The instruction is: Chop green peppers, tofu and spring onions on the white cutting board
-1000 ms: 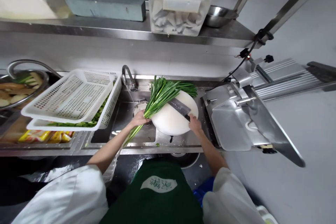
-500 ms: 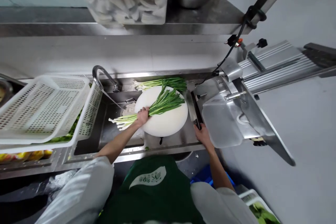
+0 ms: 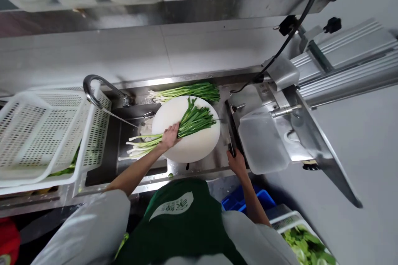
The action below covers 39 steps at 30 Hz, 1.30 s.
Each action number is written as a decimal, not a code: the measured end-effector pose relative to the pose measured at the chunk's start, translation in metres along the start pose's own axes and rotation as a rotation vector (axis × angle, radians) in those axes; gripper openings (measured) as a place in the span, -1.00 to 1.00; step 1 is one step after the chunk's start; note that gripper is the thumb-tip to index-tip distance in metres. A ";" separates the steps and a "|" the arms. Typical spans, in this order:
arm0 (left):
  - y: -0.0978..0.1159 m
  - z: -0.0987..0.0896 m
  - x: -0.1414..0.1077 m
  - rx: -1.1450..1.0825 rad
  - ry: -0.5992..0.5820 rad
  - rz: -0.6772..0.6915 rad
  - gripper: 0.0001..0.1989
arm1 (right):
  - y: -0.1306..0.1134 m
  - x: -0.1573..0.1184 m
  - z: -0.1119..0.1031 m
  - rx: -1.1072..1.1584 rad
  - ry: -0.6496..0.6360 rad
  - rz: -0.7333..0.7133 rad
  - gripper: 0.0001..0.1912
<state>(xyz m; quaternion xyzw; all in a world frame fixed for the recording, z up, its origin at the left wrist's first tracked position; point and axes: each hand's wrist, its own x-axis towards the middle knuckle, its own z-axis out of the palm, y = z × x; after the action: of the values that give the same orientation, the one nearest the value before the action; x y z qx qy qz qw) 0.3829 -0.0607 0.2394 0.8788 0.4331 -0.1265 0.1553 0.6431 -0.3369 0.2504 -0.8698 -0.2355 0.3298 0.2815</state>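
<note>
Two hands busy, left hand (image 3: 169, 136) pressing scallions (image 3: 186, 123) on round board (image 3: 192, 151), right hand (image 3: 236, 161) gripping cleaver (image 3: 231, 132) beside slicer (image 3: 273, 140).

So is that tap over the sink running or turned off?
Running. A thin stream leaves the tap spout and slants into the sink, ending beside the scallion bunch under the left hand.

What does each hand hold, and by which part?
The left hand grips the scallion bunch near its middle, on the cutting board. The right hand holds the cleaver by its handle.
</note>
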 end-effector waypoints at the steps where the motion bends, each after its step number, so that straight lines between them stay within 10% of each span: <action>1: -0.003 0.001 -0.005 0.017 0.001 0.005 -0.12 | -0.001 0.002 -0.003 -0.031 0.008 -0.013 -0.60; 11: 0.025 -0.021 0.020 -0.028 -0.151 -0.022 0.45 | -0.020 0.012 -0.020 -0.298 -0.049 -0.051 -0.63; 16: 0.046 -0.002 0.023 0.091 -0.005 -0.022 0.26 | -0.028 0.009 -0.023 -0.410 -0.049 -0.064 -0.59; 23: 0.023 -0.003 0.015 0.071 -0.011 0.019 -0.09 | -0.037 0.003 -0.017 -0.643 -0.131 -0.120 -0.65; 32: 0.022 -0.009 0.009 0.048 -0.064 -0.089 0.18 | -0.051 0.022 -0.002 -0.708 -0.169 -0.208 -0.66; 39: 0.022 -0.007 0.014 0.074 -0.087 -0.067 -0.21 | -0.082 0.021 -0.005 -0.827 -0.113 -0.260 -0.63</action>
<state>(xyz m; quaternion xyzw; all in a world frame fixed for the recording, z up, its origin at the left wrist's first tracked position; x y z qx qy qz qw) 0.4092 -0.0606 0.2447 0.8626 0.4501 -0.1857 0.1370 0.6421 -0.2662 0.2971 -0.8529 -0.4705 0.2166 -0.0646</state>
